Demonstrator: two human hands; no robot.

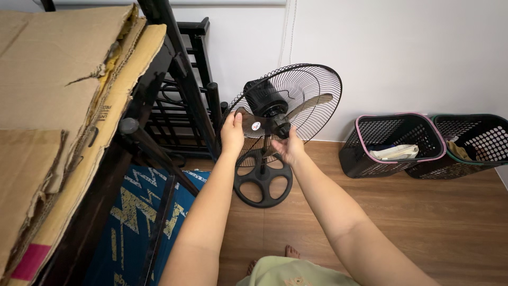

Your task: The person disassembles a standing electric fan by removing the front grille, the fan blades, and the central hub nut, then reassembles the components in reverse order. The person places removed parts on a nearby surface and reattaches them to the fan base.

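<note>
Wooden floor [423,212], hands on fan blade [248,123]

We stretch both bare arms forward, left hand [232,133] raised with fingers upright and curled, right hand [289,148] lower, palm up, fingers pinching.

Black fan [275,114], pink-rimmed black basket [394,143], green-rimmed one [476,143], blue-and-yellow zigzag mat [132,222].

Baskets [394,145] right of fan [283,114]
</note>
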